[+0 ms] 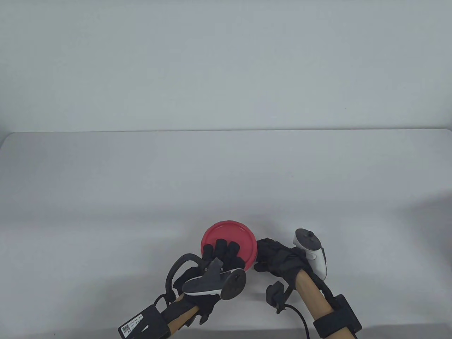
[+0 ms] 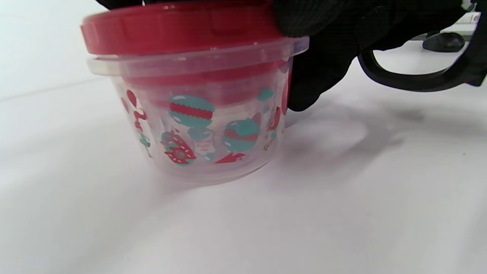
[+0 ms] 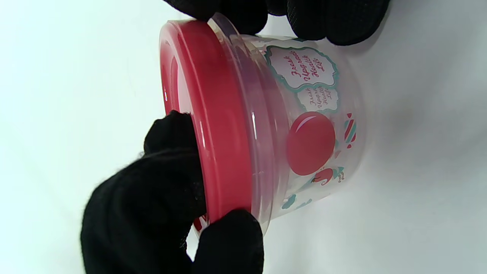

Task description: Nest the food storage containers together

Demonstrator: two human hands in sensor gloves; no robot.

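A clear printed food container [image 2: 205,125] with a red lid [image 1: 231,236] stands near the table's front edge, at the middle. Through its wall I see smaller red-lidded containers [image 2: 213,82] nested inside. My left hand [image 1: 221,251] rests its fingers on top of the lid, and its thumb [image 3: 228,239] is at the lid's edge. My right hand [image 1: 270,256] holds the container's right side. Its fingers [image 3: 335,19] touch the clear wall [image 3: 315,133] just under the rim. The container's base sits on the table.
The white table [image 1: 226,176] stretches away behind the container to a pale wall. The table's front edge lies just below my wrists. A dark object [image 2: 443,41] lies far off at the right of the left wrist view.
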